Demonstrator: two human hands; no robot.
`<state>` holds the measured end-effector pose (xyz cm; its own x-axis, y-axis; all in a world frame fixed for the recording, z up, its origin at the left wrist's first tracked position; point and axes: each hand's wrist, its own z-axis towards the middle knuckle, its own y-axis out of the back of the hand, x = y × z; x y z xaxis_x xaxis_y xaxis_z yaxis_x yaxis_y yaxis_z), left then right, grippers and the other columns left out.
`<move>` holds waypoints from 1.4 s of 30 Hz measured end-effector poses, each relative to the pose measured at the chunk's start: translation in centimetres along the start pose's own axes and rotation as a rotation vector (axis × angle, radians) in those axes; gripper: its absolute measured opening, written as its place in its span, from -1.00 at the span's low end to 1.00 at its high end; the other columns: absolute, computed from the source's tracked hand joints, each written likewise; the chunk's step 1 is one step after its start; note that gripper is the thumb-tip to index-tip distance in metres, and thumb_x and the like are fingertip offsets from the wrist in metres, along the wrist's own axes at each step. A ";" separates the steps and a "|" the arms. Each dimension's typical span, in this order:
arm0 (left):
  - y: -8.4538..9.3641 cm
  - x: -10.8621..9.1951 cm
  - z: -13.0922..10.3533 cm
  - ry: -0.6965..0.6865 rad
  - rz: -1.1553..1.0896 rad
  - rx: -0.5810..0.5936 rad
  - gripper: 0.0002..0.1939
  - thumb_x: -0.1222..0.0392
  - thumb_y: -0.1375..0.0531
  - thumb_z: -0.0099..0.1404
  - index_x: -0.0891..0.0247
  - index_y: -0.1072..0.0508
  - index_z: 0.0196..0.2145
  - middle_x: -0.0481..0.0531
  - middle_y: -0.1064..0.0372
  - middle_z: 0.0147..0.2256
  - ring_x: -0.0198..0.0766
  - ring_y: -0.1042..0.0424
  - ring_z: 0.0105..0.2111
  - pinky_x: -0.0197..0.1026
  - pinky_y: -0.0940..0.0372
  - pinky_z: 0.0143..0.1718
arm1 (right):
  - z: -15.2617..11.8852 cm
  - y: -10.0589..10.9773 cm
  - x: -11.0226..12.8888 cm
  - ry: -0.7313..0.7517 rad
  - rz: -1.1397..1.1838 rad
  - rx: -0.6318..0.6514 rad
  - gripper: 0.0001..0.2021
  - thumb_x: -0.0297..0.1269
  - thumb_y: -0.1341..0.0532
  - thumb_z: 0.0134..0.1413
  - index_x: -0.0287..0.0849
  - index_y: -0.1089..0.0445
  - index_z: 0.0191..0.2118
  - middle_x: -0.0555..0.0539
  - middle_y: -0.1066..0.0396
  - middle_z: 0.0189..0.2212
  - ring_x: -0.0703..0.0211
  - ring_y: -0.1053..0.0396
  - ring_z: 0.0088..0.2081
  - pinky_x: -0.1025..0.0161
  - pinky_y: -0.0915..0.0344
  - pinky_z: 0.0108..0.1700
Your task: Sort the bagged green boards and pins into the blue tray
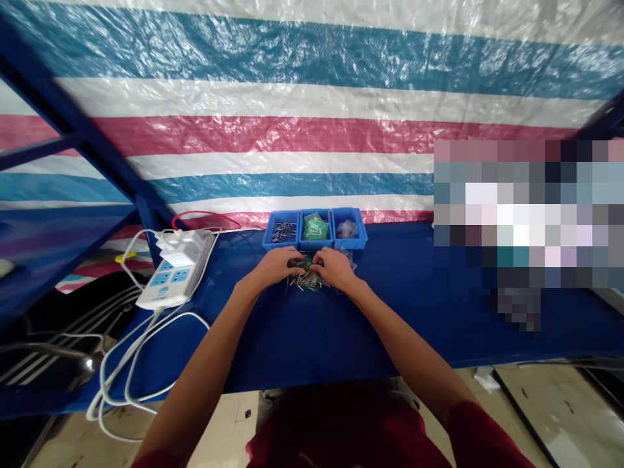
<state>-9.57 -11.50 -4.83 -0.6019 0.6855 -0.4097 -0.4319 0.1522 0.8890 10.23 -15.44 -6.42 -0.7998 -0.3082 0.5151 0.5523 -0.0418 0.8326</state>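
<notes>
A loose pile of thin metal pins that look like screws or nails (308,282) lies on the blue table, mixed with small greenish and clear bits. Over the pile's left side, my left hand (279,266) curves with thumb and fingers apart. My right hand (336,268) reaches in from the other side, thumb and fingertips drawn close together at the pile; what lies between them is too small to make out. Just behind stand three joined blue bins: the left bin (267,239) holds metal pins, the middle one a green bag (316,227), the right one a clear bag (347,229).
A white power strip (168,279) with plugged-in white adapters (182,247) lies on the left, its white cables (134,351) looping over the table edge. Clear plastic (350,257) sits beside my right hand. Striped sheeting (292,136) hangs behind. A blurred-out area covers the right.
</notes>
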 end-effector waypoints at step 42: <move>-1.5 -4.2 0.7 0.163 -0.604 -0.710 -0.69 -0.06 -0.22 0.23 0.27 -0.39 -0.41 0.10 -0.52 -0.31 -0.20 -0.50 -0.27 -0.19 -0.40 -0.24 | 0.0 0.5 0.2 -0.066 0.745 -0.270 -0.66 -0.01 -0.15 0.08 -0.18 -0.48 -0.40 0.01 -0.32 -0.57 0.24 -0.21 -0.50 0.31 -0.12 -0.45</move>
<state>-5.95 -14.12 -4.27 -0.2059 0.5161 -0.8314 -0.9768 -0.0566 0.2067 10.36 -15.51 -5.96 -0.2055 -0.2889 0.9351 0.9785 -0.0788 0.1907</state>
